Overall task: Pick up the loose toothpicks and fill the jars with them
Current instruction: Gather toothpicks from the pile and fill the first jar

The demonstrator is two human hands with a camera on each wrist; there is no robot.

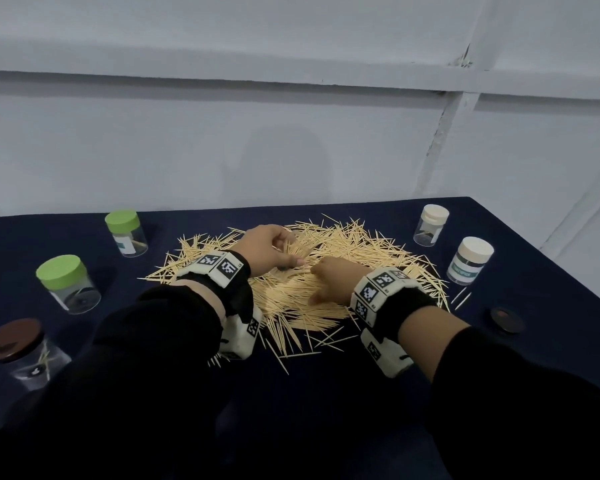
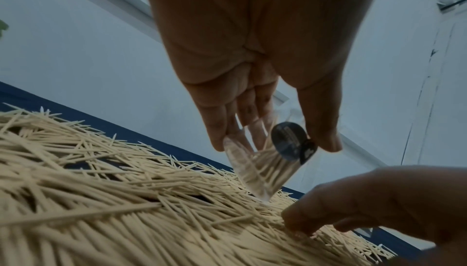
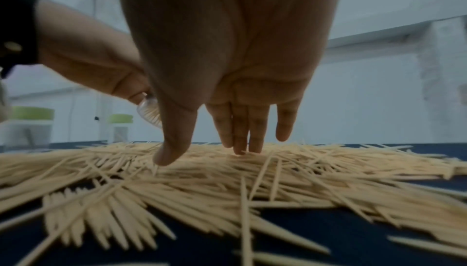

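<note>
A wide heap of loose toothpicks (image 1: 343,258) lies on the dark blue tablecloth (image 1: 520,368). My left hand (image 1: 290,251) holds a small clear jar (image 2: 260,168) tilted over the heap, fingers on one side and thumb on the other. Toothpicks show inside the jar, and its mouth rests on the pile. My right hand (image 1: 317,282) is just right of the jar. In the right wrist view the right hand (image 3: 202,154) points down, and its straight fingertips (image 3: 242,148) and thumb touch the toothpicks (image 3: 227,180).
Two green-lidded jars (image 1: 127,233) (image 1: 68,284) and a brown-lidded jar (image 1: 21,351) stand along the left. Two cream-lidded jars (image 1: 432,225) (image 1: 470,259) stand at the right. A dark loose lid (image 1: 506,320) lies near the right edge. A grey wall runs behind the table.
</note>
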